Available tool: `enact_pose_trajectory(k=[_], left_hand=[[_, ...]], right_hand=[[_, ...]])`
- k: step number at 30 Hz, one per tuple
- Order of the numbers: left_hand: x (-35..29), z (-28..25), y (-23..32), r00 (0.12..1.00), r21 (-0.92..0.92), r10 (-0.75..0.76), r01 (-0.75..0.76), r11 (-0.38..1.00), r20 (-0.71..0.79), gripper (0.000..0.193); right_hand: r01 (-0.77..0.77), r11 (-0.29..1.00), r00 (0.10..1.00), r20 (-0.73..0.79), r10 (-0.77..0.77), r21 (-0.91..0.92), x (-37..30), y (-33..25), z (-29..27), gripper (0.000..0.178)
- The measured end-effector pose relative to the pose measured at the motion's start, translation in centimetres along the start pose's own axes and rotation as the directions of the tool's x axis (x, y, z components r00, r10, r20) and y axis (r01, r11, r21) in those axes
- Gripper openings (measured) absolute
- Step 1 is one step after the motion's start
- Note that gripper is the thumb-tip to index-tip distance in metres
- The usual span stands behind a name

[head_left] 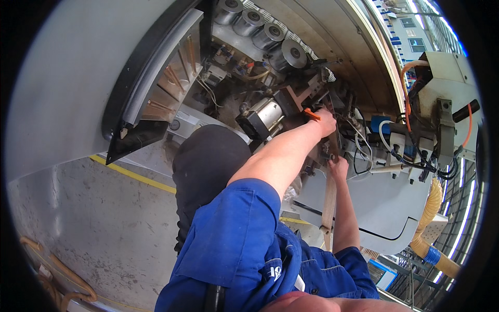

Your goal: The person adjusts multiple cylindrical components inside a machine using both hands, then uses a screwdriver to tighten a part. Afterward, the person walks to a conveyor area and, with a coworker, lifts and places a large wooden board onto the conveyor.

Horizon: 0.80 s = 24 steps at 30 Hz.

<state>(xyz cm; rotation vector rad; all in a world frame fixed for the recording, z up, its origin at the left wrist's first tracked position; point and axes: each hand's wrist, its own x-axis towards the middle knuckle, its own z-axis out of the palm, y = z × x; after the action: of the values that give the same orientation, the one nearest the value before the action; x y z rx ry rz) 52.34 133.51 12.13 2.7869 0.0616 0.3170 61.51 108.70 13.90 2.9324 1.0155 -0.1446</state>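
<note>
Inside an open machine, my left hand [326, 124] is closed around an orange-handled tool [312, 114] whose kind I cannot make out. That hand is beside a brownish metal block [289, 99], among dark brackets. Below and slightly right of it, my right hand [339, 167] has its fingers bent at a narrow metal bar [334, 143], next to a small round fitting. What those fingers pinch is hidden. A long flat strip [328, 203] runs downward from there. Left of my left hand lies a silver cylinder [267, 114] with a black end block.
Several metal rollers [270, 35] line the machine's back. An open cover [156, 78] stands at the left. Cables and hoses [364, 148] hang close to my right hand. A grey panel [369, 208] spreads at the right. A yellow line [135, 176] marks the floor.
</note>
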Motion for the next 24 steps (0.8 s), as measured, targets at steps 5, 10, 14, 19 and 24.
enact_pose_trajectory(k=[5, 10, 14, 19, 24], left_hand=[[0.1, 0.4, 0.1, 1.000, 0.033, 0.004, -0.003, 0.999, -0.017, 0.024], [0.0, 0.2, 0.0, 1.000, 0.041, 0.021, -0.021, 0.999, -0.007, 0.024], [0.0, 0.2, 0.0, 1.000, 0.036, 0.013, -0.013, 0.999, -0.009, 0.024], [0.1, 0.4, 0.0, 1.000, 0.035, 0.010, -0.009, 0.999, -0.004, 0.024], [-0.2, -0.2, 0.0, 1.000, 0.032, 0.017, -0.017, 0.999, -0.001, 0.024]], right_hand=[[-0.067, 0.995, 0.997, 0.043, 0.064, 0.077, -0.2, -0.9, -0.5, 0.028], [-0.057, 0.995, 0.998, 0.041, 0.054, 0.076, -0.2, -0.9, -0.5, 0.026], [-0.033, 0.999, 0.999, 0.040, 0.032, 0.030, 0.0, -0.1, -0.1, 0.024], [-0.028, 0.999, 0.999, 0.037, 0.027, 0.034, 0.1, 0.2, 0.1, 0.024], [-0.045, 0.997, 0.998, 0.046, 0.043, 0.057, 0.0, -0.1, -0.2, 0.026]])
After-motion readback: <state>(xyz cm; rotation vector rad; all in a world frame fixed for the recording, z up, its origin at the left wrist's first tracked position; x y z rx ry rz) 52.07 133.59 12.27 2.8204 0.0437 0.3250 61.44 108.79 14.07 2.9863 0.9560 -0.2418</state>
